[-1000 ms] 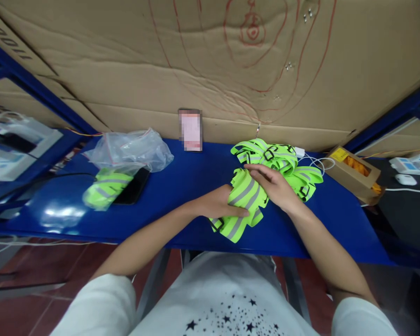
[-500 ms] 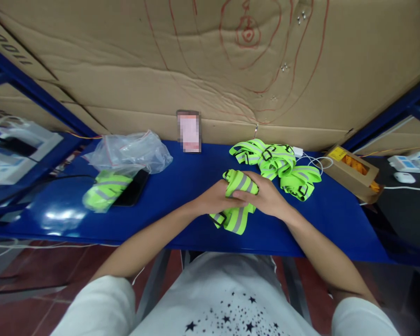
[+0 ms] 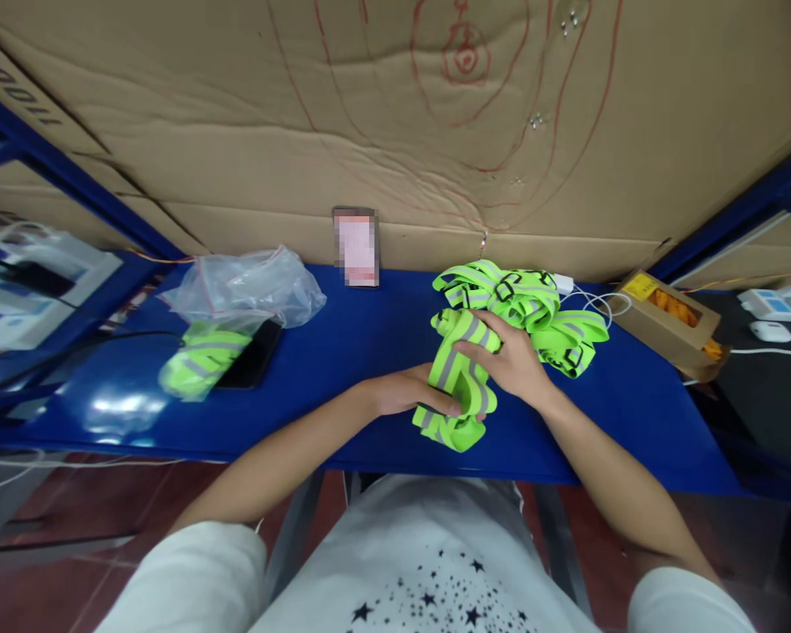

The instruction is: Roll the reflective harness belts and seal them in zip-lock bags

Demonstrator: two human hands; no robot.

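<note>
Both my hands hold a neon-green reflective strap (image 3: 449, 359) with a grey stripe, partly wound into a roll at its upper end. My right hand (image 3: 515, 359) grips the rolled part, thumb across it. Lower down, my left hand (image 3: 412, 391) is closed on the strap's loose folds, and some of its fingers are hidden beneath them. The bottom folds hang just above or on the blue table (image 3: 362, 347); I cannot tell which. Right behind my right hand lie a heap of similar straps (image 3: 524, 299) with black buckles and a rolled strap (image 3: 572, 341).
Clear plastic bags (image 3: 250, 286) lie at the left, beside a bagged green strap (image 3: 204, 360) and a flat black object (image 3: 254, 356). A phone (image 3: 357, 251) leans against the cardboard wall (image 3: 224, 167). An open carton (image 3: 689, 321) with orange contents and a white cable (image 3: 599, 303) are at the right.
My hands have moved apart, the left one lower and the right one around the roll. A longer stretch of strap now shows between them, and the roll has shifted slightly right and up.
</note>
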